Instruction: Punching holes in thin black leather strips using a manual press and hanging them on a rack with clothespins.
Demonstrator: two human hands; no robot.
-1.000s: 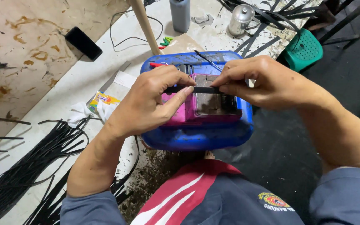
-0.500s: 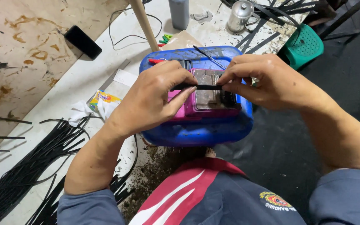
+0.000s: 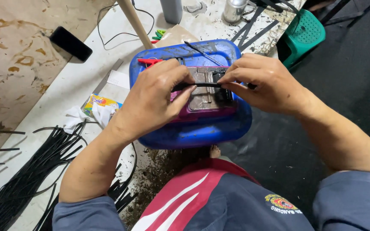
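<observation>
Black strip [image 3: 202, 85] — pinched between both hands

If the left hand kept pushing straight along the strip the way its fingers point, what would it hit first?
Most likely the right hand: the left hand points along the black strip toward the right fingertips pinching the other end. Depth looks matched.

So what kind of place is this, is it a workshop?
Probably yes, a small, messy workshop on the floor. Both hands, left hand and right hand, pinch a black strip over a blue tub. A heap of black strips lies nearby, and the white board is paint-spattered.
</observation>
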